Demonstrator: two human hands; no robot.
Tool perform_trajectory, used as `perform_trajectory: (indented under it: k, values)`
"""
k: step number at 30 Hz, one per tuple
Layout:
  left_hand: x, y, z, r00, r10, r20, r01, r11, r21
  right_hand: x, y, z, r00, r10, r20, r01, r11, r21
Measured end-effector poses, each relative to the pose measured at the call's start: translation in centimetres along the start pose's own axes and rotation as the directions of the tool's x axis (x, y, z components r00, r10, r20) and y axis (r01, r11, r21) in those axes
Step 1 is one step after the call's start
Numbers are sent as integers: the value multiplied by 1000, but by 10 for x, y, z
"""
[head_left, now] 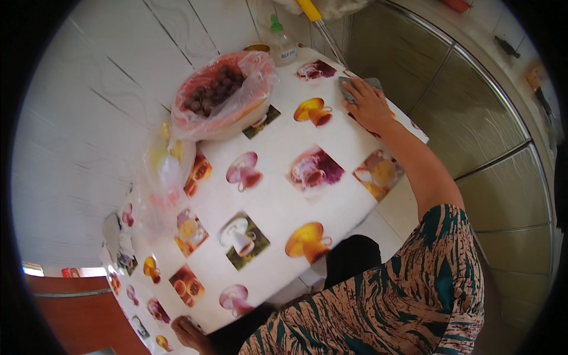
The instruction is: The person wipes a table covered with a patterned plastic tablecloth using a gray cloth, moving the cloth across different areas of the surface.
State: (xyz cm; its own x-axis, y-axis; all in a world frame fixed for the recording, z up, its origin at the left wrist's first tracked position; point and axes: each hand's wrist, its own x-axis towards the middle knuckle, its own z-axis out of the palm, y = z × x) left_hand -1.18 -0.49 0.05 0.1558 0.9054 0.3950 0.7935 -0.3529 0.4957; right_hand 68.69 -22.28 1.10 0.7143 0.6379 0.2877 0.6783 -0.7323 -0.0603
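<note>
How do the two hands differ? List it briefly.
The right hand lies flat at the table's far corner, pressing a grey cloth; the left hand rests at the near edge with no cloth under it. The right hand shows whole with its arm stretched out; the left hand shows only partly at the picture's lower edge. Both touch the same cup-patterned table.

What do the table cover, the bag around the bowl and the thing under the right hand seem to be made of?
Table cover: probably wipeable plastic or oilcloth, smooth, printed with cups. Bag: thin clear plastic, crinkled and shiny, tinted pink. Under the right hand, a grey cloth: looks like soft, matte fabric, though little of it shows.
</note>
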Motion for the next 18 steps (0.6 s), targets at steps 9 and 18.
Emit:
perform_trajectory:
  k: [9, 18]
  values:
    - [6, -16, 12, 994, 111, -1, -111, 987, -117, -136, 22, -21, 980, 73, -185, -100, 985, -138]
    - [4, -5, 8, 977, 209, -51, -213, 973, -94, -222, -203, -50, 912, -297, -283, 371, 890, 263]
